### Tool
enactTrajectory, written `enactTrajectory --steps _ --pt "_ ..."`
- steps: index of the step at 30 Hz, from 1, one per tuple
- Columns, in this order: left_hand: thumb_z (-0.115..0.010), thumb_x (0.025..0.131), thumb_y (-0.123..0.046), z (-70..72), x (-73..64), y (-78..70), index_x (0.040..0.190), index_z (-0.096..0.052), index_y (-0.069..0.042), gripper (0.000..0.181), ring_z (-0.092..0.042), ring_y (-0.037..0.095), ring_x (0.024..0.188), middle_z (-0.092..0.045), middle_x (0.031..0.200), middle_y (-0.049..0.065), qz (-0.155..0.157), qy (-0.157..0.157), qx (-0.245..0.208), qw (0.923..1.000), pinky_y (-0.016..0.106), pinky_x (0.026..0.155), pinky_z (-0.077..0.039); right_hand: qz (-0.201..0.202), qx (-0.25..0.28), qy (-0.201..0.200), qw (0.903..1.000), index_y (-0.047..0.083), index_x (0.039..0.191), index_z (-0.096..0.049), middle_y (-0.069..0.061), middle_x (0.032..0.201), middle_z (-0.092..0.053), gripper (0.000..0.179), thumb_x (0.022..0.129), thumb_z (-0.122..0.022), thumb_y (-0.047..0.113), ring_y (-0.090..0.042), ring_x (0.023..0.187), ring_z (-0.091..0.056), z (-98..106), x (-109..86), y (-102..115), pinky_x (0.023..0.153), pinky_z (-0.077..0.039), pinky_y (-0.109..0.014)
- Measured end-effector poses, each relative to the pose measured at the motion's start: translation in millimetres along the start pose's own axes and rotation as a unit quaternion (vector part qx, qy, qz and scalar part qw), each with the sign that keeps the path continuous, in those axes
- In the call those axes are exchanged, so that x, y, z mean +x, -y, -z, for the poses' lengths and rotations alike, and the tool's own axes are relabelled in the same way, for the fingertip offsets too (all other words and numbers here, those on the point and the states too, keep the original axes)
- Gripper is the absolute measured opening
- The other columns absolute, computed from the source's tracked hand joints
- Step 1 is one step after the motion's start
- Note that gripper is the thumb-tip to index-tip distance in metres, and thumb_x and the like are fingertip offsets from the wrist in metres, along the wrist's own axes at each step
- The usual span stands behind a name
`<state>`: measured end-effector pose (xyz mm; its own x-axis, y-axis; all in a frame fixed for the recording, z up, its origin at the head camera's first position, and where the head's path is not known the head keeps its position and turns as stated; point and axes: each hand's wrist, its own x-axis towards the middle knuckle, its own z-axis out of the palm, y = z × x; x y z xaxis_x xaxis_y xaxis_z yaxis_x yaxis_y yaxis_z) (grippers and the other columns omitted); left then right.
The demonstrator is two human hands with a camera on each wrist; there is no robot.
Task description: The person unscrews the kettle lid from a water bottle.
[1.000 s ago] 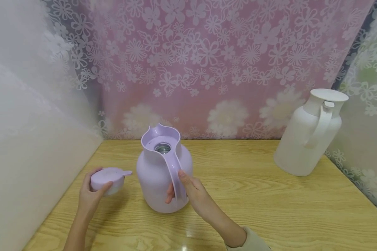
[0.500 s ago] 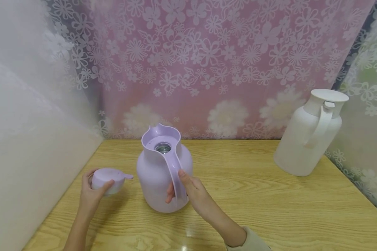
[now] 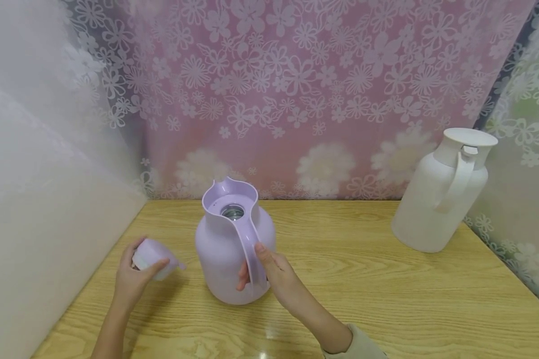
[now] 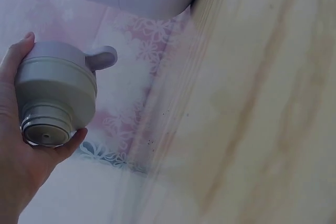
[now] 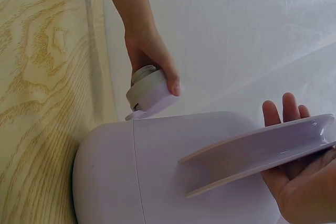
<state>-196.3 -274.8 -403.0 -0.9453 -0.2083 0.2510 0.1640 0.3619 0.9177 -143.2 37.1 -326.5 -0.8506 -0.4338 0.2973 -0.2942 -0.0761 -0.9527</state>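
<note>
A lilac thermos jug (image 3: 220,254) stands upright on the wooden table, its mouth uncovered and the glass liner showing inside. My right hand (image 3: 285,284) grips the jug's handle (image 3: 246,239), thumb on top and fingers passing through behind it. Left of the jug, my left hand (image 3: 130,284) holds its lid (image 3: 151,252) by the sides, raised over the table. That lid is tilted, its small tab pointing toward the jug and downward. In the left wrist view, the lid's narrower stopper end (image 4: 47,129) shows underneath, near the palm.
A white thermos jug (image 3: 440,199) with its handle stands at the far right of the table (image 3: 341,269). A pale wall (image 3: 63,189) rises along the left edge. Behind the table hangs a pink flowered curtain (image 3: 305,99).
My left hand has turned the lid, so its tab side dips and its top now slants toward the jug. The right hand and the jug stay in place.
</note>
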Motion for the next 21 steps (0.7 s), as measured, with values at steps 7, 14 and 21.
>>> enactTrajectory --steps 7,14,21 --pt "-0.072 0.081 -0.012 -0.8 1.9 -4.9 0.135 -0.023 -0.006 0.073 -0.045 0.02 0.098 -0.034 0.124 0.01 -0.002 0.029 -0.003 0.9996 0.022 0.068 -0.048 0.005 -0.001 0.003 1.0 -0.009 0.083 -0.058 -0.019 0.071 -0.063 0.061 0.102 -0.02 0.035 -0.024 0.074 -0.062 0 0.5 0 0.076 -0.048 -0.034" --pt "-0.078 0.074 -0.025 -3.9 6.6 -9.5 0.131 -0.04 -0.004 0.072 -0.042 0.028 0.098 -0.039 0.122 0.016 -0.057 0.039 0.094 0.9931 0.036 0.068 -0.045 0.003 0.0 0.002 1.0 -0.009 0.083 -0.058 -0.02 0.07 -0.063 0.06 0.103 -0.021 0.034 -0.023 0.074 -0.062 -1 0.0 0 0.075 -0.048 -0.034" --pt "-0.083 0.064 -0.032 -13.1 16.9 -11.7 0.123 -0.051 -0.006 0.071 -0.04 0.042 0.106 -0.045 0.125 0.02 -0.162 0.074 0.266 0.9473 0.059 0.072 -0.042 0.005 0.001 0.001 1.0 -0.01 0.083 -0.057 -0.022 0.071 -0.062 0.06 0.102 -0.022 0.034 -0.026 0.074 -0.062 -1 -0.7 1 0.076 -0.048 -0.035"
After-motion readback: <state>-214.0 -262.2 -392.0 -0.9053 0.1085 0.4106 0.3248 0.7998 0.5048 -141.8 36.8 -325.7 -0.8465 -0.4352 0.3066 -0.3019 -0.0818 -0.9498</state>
